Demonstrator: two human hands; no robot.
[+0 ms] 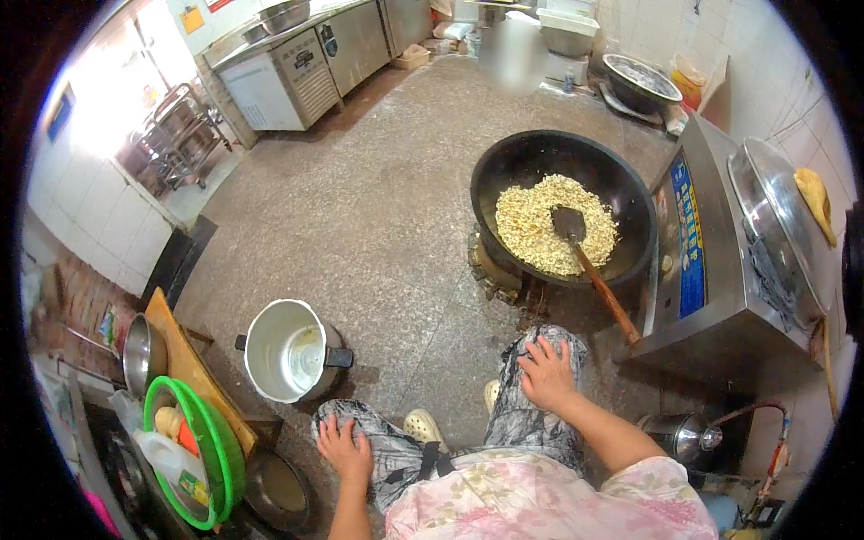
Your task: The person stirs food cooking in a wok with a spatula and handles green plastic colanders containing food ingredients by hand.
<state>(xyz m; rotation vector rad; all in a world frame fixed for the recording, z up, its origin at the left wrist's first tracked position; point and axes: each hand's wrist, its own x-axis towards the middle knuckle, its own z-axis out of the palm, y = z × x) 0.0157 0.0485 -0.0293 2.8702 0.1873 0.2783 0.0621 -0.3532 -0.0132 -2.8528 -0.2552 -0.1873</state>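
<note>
Speckled floor (pixel 360 198) extends before a person's (pixel 531 495) left hand (pixel 349 450) and, near a wok (pixel 494 160) of food (pixel 531 216), right hand (pixel 549 380), fingers (pixel 533 355) spread on trousers (pixel 540 434).

The left hand (pixel 346 450) and right hand (pixel 546 373) rest on the knees of patterned trousers (pixel 540 421). Chopped food (pixel 529 220) lies in a wok (pixel 513 160); a spatula (pixel 589 263) slants over its near rim towards a steel unit's (pixel 711 337) near left corner. A two-handled pot (pixel 268 360) stands on the floor (pixel 360 225) near the left knee.
</note>
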